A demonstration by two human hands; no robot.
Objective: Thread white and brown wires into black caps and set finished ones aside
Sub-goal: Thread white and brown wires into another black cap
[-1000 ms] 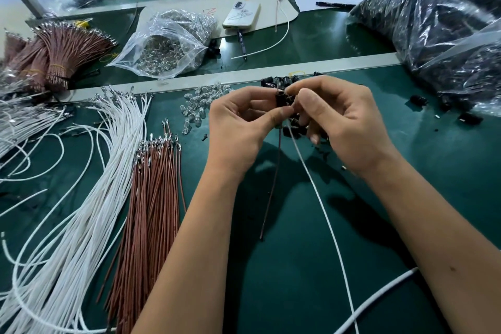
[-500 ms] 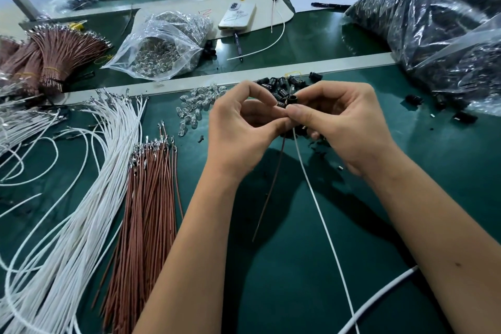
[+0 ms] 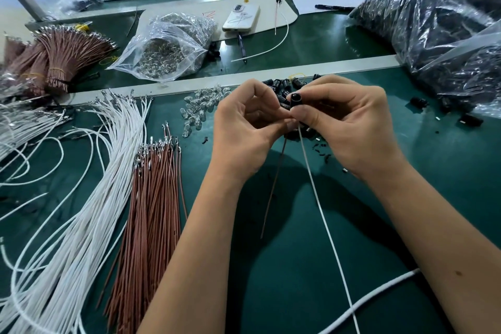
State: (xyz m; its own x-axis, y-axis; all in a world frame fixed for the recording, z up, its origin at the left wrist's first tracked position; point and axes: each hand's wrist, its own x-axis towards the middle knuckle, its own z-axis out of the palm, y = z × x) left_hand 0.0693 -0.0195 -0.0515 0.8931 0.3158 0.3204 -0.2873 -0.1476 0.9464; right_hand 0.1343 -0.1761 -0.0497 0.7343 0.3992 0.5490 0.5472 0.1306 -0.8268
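My right hand (image 3: pixel 349 122) pinches a black cap (image 3: pixel 296 99) between thumb and forefinger, above the green mat. My left hand (image 3: pixel 246 127) pinches the upper ends of a brown wire (image 3: pixel 273 187) and a white wire (image 3: pixel 322 211) just below the cap; both wires hang down toward me. Whether the wire tips sit inside the cap is hidden by my fingers. A pile of loose black caps (image 3: pixel 284 85) lies behind my hands. Bundles of white wires (image 3: pixel 89 192) and brown wires (image 3: pixel 151 198) lie at the left.
Small clear bulbs (image 3: pixel 200 106) are scattered left of my hands. A clear bag of bulbs (image 3: pixel 165 46), a phone (image 3: pixel 241 17) and tied brown wire bundles (image 3: pixel 62 57) sit further back. A large bag of black caps (image 3: pixel 439 24) fills the right.
The black cap has come up into view at my right fingertips, and my left fingers have shifted to just below it. The hanging wires have swung slightly.
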